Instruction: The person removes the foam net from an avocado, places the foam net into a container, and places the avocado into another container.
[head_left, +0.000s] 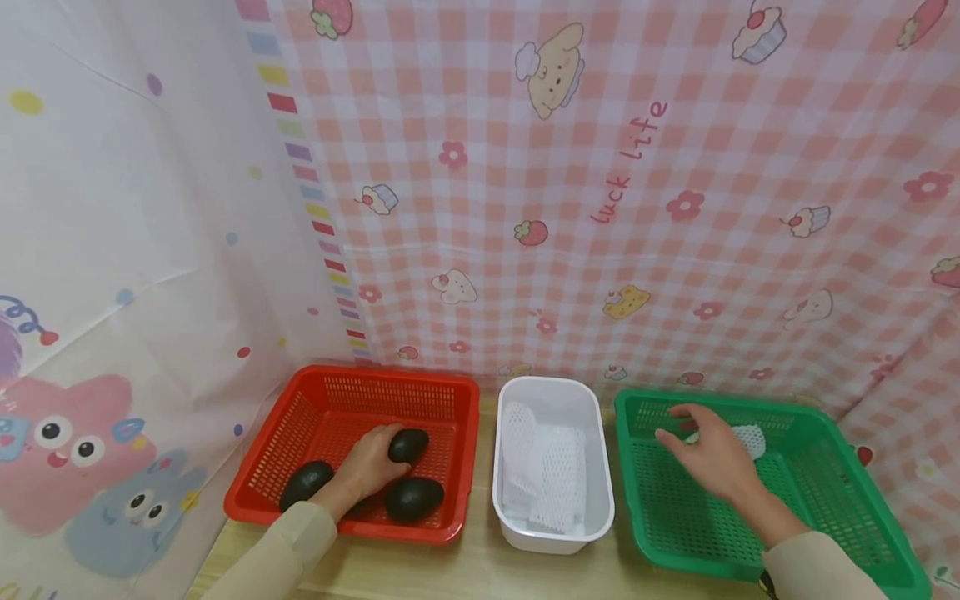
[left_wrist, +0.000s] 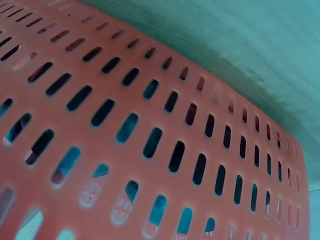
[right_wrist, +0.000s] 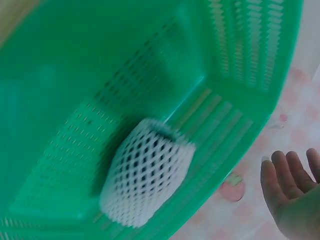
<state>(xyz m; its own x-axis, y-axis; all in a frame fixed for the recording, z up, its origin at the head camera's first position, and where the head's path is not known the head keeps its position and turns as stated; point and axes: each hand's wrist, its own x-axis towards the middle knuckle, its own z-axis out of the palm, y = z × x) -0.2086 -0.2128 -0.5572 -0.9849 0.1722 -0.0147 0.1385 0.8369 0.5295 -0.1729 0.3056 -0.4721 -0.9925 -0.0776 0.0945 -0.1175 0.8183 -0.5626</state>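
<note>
In the red basket [head_left: 401,532] my left hand [head_left: 365,465] reaches down and grips a dark avocado [head_left: 409,445] between fingers and thumb. A second avocado [head_left: 414,499] lies just nearer me, and another avocado [head_left: 306,485] sits left of the wrist. My right hand [head_left: 708,450] is held over the green basket [head_left: 637,517], fingers spread and nothing in them. Inside that basket lies a dark fruit in a white foam net [right_wrist: 147,172], partly hidden by the right hand in the head view. The left wrist view shows only the red basket's slotted wall [left_wrist: 165,135].
Between the two baskets stands a white plastic tub [head_left: 551,543] with white foam net sleeves [head_left: 558,479] inside. All three containers stand on a light wooden table [head_left: 480,575]. A pink checked curtain [head_left: 495,192] hangs behind, and a pale printed curtain [head_left: 150,250] at the left.
</note>
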